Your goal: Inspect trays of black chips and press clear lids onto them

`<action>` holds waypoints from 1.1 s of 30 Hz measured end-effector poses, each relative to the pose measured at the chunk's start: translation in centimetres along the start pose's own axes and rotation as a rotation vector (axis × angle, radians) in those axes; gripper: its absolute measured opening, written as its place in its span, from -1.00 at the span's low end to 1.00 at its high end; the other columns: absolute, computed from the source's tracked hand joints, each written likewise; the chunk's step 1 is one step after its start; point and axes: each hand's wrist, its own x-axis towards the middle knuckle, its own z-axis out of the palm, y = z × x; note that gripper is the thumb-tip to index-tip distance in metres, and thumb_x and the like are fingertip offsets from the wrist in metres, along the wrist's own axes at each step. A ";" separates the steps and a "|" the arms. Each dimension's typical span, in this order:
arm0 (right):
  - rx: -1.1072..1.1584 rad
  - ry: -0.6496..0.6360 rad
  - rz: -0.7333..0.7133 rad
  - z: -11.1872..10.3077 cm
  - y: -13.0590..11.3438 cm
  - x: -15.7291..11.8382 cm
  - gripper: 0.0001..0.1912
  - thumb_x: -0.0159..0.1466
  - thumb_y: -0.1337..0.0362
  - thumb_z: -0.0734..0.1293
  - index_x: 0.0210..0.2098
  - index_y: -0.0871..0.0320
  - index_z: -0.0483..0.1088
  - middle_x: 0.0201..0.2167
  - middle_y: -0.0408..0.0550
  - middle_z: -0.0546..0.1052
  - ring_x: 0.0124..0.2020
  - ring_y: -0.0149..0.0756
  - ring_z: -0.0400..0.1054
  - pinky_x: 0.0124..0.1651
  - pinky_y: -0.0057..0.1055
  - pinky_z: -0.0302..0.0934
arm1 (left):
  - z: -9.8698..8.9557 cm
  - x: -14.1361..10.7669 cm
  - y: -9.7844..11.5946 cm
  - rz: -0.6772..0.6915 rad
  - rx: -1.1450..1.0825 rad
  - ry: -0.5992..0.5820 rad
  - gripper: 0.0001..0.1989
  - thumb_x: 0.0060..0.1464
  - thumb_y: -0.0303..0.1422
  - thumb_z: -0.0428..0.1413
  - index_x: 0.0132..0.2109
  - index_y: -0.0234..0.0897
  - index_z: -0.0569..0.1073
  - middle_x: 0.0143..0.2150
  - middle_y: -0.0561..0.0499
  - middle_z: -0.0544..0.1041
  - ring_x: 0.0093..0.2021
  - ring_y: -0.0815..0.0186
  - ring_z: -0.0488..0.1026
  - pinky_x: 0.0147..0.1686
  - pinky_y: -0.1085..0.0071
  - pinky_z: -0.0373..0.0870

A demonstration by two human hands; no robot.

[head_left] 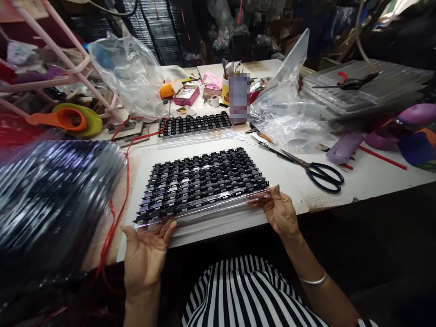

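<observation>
Left hand (146, 250) and right hand (281, 211) both holding the clear tray (200, 209) by its near corners, fingers under, thumbs outside; tray sits at the near edge of the tabletop (296, 186), filled with rows of black parts (197, 181); second tray (197, 136) behind it, toward the far edge, also carrying black parts; yellow cup (225, 93) beyond, pens in it; pink box (187, 97) left of cup, contents too small to tell; stacked trays (57, 195) at left edge, blurred.
</observation>
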 end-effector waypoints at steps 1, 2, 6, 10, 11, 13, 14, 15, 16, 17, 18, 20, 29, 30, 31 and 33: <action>-0.006 0.002 0.001 -0.1 0.0 0.0 -0.66 0.24 -0.02 0.29 -0.40 0.09 0.51 -0.46 -0.11 0.62 -0.50 -0.28 0.50 -0.41 -0.39 0.39 | 0.1 0.0 -0.1 0.009 0.016 0.017 -0.46 0.20 -0.01 -0.28 0.17 0.01 0.34 0.02 -0.11 0.52 -0.02 0.06 0.48 -0.11 0.08 0.47; -0.018 0.002 0.001 -0.1 0.0 0.0 -0.66 0.25 -0.03 0.29 -0.40 0.09 0.50 -0.47 -0.10 0.62 -0.50 -0.28 0.50 -0.40 -0.39 0.39 | 0.1 0.0 -0.1 0.022 0.030 0.038 -0.45 0.21 0.00 -0.30 0.14 -0.02 0.38 0.00 -0.11 0.54 -0.04 0.07 0.50 -0.13 0.09 0.48; -0.065 0.005 -0.012 -0.2 0.1 0.0 -0.63 0.24 -0.04 0.28 -0.41 0.12 0.50 -0.47 -0.06 0.62 -0.47 -0.25 0.51 -0.39 -0.37 0.39 | 0.6 -0.1 -0.5 0.067 0.095 0.127 -0.40 0.23 -0.02 -0.37 0.03 -0.08 0.48 -0.13 -0.13 0.60 -0.12 0.11 0.54 -0.19 0.14 0.51; -0.095 0.023 -0.011 -0.4 0.1 -0.1 -0.63 0.23 -0.05 0.29 -0.40 0.12 0.49 -0.46 -0.04 0.62 -0.47 -0.23 0.51 -0.37 -0.32 0.40 | 1.1 -0.2 -0.7 0.088 0.144 0.158 -0.40 0.25 -0.04 -0.37 -0.02 -0.14 0.49 -0.18 -0.13 0.61 -0.13 0.14 0.55 -0.21 0.19 0.53; -0.105 0.031 -0.012 -0.5 0.2 -0.1 -0.63 0.23 -0.05 0.29 -0.39 0.12 0.49 -0.47 -0.05 0.61 -0.47 -0.23 0.51 -0.36 -0.30 0.40 | 1.2 -0.3 -0.8 0.094 0.150 0.164 -0.42 0.25 -0.06 -0.36 -0.02 -0.15 0.49 -0.18 -0.13 0.61 -0.13 0.14 0.55 -0.21 0.19 0.53; -0.128 0.048 -0.012 -0.7 0.2 -0.2 -0.62 0.24 -0.05 0.28 -0.39 0.13 0.49 -0.48 -0.05 0.60 -0.47 -0.22 0.51 -0.34 -0.27 0.41 | 1.4 -0.4 -0.9 0.101 0.161 0.178 -0.44 0.26 -0.08 -0.34 -0.02 -0.19 0.48 -0.19 -0.14 0.61 -0.15 0.13 0.56 -0.21 0.17 0.53; -0.141 0.057 -0.013 -0.8 0.3 -0.2 -0.61 0.25 -0.05 0.27 -0.39 0.14 0.49 -0.48 -0.04 0.60 -0.47 -0.22 0.51 -0.33 -0.27 0.41 | 1.4 -0.4 -0.9 0.102 0.167 0.185 -0.45 0.27 -0.09 -0.32 -0.03 -0.20 0.48 -0.20 -0.15 0.61 -0.16 0.12 0.56 -0.21 0.16 0.52; -0.148 0.062 -0.013 -0.9 0.4 -0.2 -0.61 0.26 -0.05 0.26 -0.39 0.14 0.50 -0.48 -0.04 0.60 -0.47 -0.23 0.51 -0.33 -0.28 0.41 | 1.5 -0.5 -1.0 0.101 0.172 0.190 -0.47 0.27 -0.09 -0.31 -0.04 -0.22 0.48 -0.21 -0.15 0.61 -0.18 0.11 0.57 -0.21 0.16 0.52; -0.150 0.064 -0.015 -1.0 0.4 -0.2 -0.60 0.27 -0.04 0.25 -0.39 0.14 0.50 -0.47 -0.03 0.61 -0.47 -0.23 0.51 -0.32 -0.28 0.41 | 1.5 -0.5 -1.0 0.101 0.176 0.192 -0.48 0.27 -0.10 -0.30 -0.03 -0.22 0.47 -0.21 -0.16 0.62 -0.19 0.12 0.57 -0.20 0.15 0.52; -0.147 0.064 -0.017 -1.1 0.5 -0.1 -0.61 0.27 -0.04 0.25 -0.39 0.13 0.50 -0.45 -0.03 0.61 -0.47 -0.24 0.51 -0.31 -0.28 0.41 | 1.5 -0.5 -1.1 0.100 0.177 0.193 -0.49 0.27 -0.11 -0.29 -0.03 -0.23 0.46 -0.22 -0.15 0.62 -0.20 0.12 0.57 -0.20 0.15 0.51; -0.140 0.064 -0.018 -1.2 0.5 -0.1 -0.62 0.27 -0.04 0.25 -0.39 0.12 0.50 -0.44 -0.04 0.61 -0.46 -0.24 0.51 -0.29 -0.29 0.41 | 1.5 -0.6 -1.1 0.100 0.175 0.193 -0.51 0.28 -0.12 -0.29 -0.03 -0.23 0.45 -0.22 -0.15 0.62 -0.20 0.13 0.57 -0.19 0.14 0.51; -0.127 0.069 -0.014 -1.2 0.6 0.0 -0.65 0.26 -0.04 0.27 -0.40 0.10 0.49 -0.44 -0.04 0.61 -0.45 -0.24 0.51 -0.28 -0.29 0.41 | 1.5 -0.7 -1.2 0.100 0.169 0.194 -0.53 0.28 -0.13 -0.28 -0.05 -0.24 0.44 -0.23 -0.15 0.62 -0.20 0.14 0.57 -0.18 0.15 0.50; -0.158 0.106 0.201 -0.3 -0.5 -4.6 -0.69 0.23 0.09 0.30 -0.43 0.21 0.49 -0.48 0.05 0.60 -0.51 -0.27 0.47 -0.47 -0.40 0.34 | 1.2 -1.2 0.1 0.103 0.130 0.228 -0.65 0.27 -0.21 -0.14 0.06 -0.30 0.34 -0.12 -0.24 0.56 -0.02 0.07 0.50 0.00 0.01 0.40; -0.168 0.049 0.260 -0.2 -0.2 -5.8 -0.67 0.24 0.09 0.29 -0.43 0.24 0.50 -0.46 0.10 0.60 -0.52 -0.27 0.46 -0.48 -0.40 0.32 | 1.2 -1.2 0.4 0.125 0.127 0.217 -0.62 0.26 -0.22 -0.12 0.11 -0.33 0.31 -0.05 -0.29 0.53 0.03 0.06 0.46 0.03 0.01 0.38; -0.179 -0.019 0.323 0.0 0.3 -6.9 -0.63 0.26 0.07 0.26 -0.41 0.27 0.50 -0.44 0.15 0.60 -0.53 -0.27 0.46 -0.48 -0.40 0.30 | 1.1 -1.3 0.6 0.155 0.132 0.208 -0.58 0.25 -0.22 -0.10 0.15 -0.36 0.27 0.03 -0.33 0.49 0.08 0.04 0.42 0.06 0.01 0.36; -0.200 -0.141 0.442 0.3 1.7 -8.9 -0.54 0.28 0.00 0.21 -0.28 0.31 0.49 -0.42 0.18 0.60 -0.53 -0.29 0.46 -0.50 -0.42 0.26 | 1.3 -1.3 0.7 0.232 0.164 0.221 -0.49 0.22 -0.20 -0.05 0.22 -0.41 0.20 0.14 -0.38 0.39 0.14 0.03 0.36 0.09 0.02 0.32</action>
